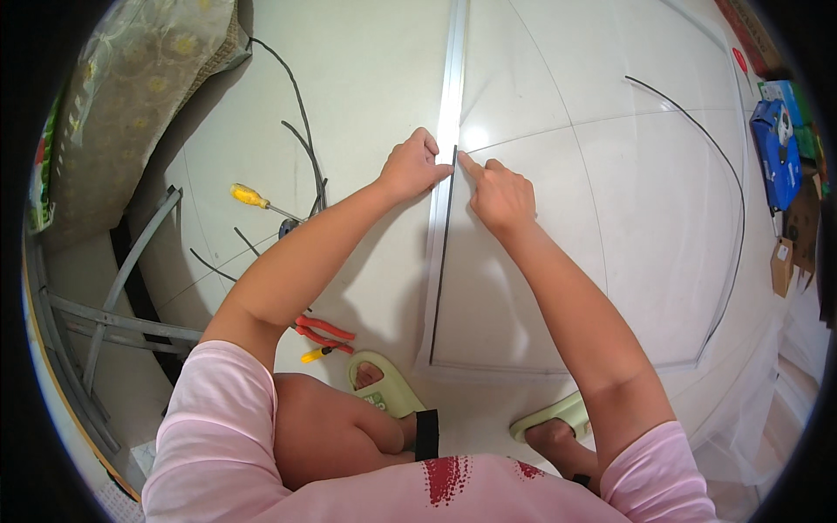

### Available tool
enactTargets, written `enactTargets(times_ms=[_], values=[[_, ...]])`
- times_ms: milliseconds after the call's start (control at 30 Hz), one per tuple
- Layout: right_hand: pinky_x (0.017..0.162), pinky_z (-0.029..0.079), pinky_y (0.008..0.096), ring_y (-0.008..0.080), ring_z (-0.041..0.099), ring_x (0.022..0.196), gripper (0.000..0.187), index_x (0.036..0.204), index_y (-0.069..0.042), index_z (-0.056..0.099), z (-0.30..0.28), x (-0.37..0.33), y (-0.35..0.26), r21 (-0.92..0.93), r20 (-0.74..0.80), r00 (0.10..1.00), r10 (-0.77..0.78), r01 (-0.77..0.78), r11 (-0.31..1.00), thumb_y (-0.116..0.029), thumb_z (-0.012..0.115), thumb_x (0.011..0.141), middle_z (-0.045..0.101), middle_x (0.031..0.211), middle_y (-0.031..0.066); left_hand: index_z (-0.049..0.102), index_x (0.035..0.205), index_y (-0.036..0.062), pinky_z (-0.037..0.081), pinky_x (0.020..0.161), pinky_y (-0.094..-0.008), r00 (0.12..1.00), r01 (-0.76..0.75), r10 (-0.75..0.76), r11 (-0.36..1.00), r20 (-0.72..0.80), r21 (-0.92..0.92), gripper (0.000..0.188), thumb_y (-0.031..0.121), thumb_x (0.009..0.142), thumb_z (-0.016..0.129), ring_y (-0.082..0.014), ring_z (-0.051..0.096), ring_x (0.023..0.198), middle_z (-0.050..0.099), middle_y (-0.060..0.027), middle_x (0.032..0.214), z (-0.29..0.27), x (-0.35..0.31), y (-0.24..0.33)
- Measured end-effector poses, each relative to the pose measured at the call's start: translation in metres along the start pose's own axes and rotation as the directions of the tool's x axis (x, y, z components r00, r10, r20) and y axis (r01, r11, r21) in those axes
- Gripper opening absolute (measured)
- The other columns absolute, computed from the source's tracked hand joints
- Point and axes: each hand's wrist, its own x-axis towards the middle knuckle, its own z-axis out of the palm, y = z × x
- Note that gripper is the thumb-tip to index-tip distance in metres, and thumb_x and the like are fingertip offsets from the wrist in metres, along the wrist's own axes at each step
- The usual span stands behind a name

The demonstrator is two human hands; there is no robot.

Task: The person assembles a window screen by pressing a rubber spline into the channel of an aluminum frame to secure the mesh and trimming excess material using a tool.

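Head view: along the white frame, the black strip is touched by the left hand, grip unclear; the right hand is seen free, index finger extended.

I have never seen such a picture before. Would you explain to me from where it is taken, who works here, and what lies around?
There is no machine: one person works bare-handed. The single picture comes from a wide camera on that person's head, looking down, so straight edges bend. On the pale tiled floor lies a long silvery metal bar with a thin black strip along it. The left hand has its thumb, and the right hand its index finger, at the strip's far end; whether they grip it is unclear. To the left lie a yellow-handled screwdriver, red-handled pliers and loose black cords.
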Motion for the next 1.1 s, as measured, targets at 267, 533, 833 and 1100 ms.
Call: enactTargets(times_ms=[267,533,833,1100], values=[[0.063,0.052,0.0396,0.029,0.064,0.075,0.061,0.133,-0.02,0.054,-0.004,0.004,-0.001,-0.059,-0.04,0.999,-0.015,0.013,0.998,0.001,0.054,0.076,0.063,0.093,0.0123,0.046,0.089,0.0038,0.047,0.051,-0.0301,0.997,0.02,-0.004,0.976,-0.074,0.215,0.035,0.019,0.074,0.073,-0.0163,0.058,0.052,0.057,-0.0056,0.066,0.006,0.008,0.003],[0.066,0.052,0.0384,0.0287,0.065,0.078,0.053,0.134,-0.018,0.053,0.002,0.006,-0.003,-0.139,-0.034,0.998,-0.055,0.05,0.989,-0.004,0.05,0.083,0.063,0.096,0.0118,0.048,0.088,0.0042,0.048,0.054,-0.0312,0.995,0.062,-0.04,0.966,-0.093,0.249,0.035,0.023,0.072,0.073,-0.0181,0.06,0.054,0.058,-0.0066,0.066,0.008,0.004,0.014],[0.065,0.051,0.0413,0.0323,0.064,0.073,0.049,0.135,-0.015,0.05,0.008,-0.024,-0.002,0.132,-0.076,0.995,0.065,-0.055,0.99,-0.014,0.055,0.086,0.063,0.092,0.0145,0.052,0.083,0.0035,0.047,0.05,-0.0267,0.998,0.058,-0.059,0.997,0.004,0.052,0.035,0.02,0.074,0.081,-0.0112,0.056,0.054,0.059,-0.0037,0.066,-0.02,-0.017,-0.001],[0.061,0.05,0.0421,0.0304,0.065,0.071,0.068,0.146,-0.023,0.035,0.046,-0.085,-0.009,0.174,0.084,0.974,0.209,-0.221,0.96,-0.025,0.065,0.085,0.064,0.083,0.0128,0.059,0.07,0.0026,0.047,0.058,-0.0277,0.99,0.046,-0.087,0.944,0.112,0.327,0.03,0.025,0.073,0.079,-0.0145,0.059,0.058,0.065,-0.0061,0.065,-0.008,-0.037,-0.002]])
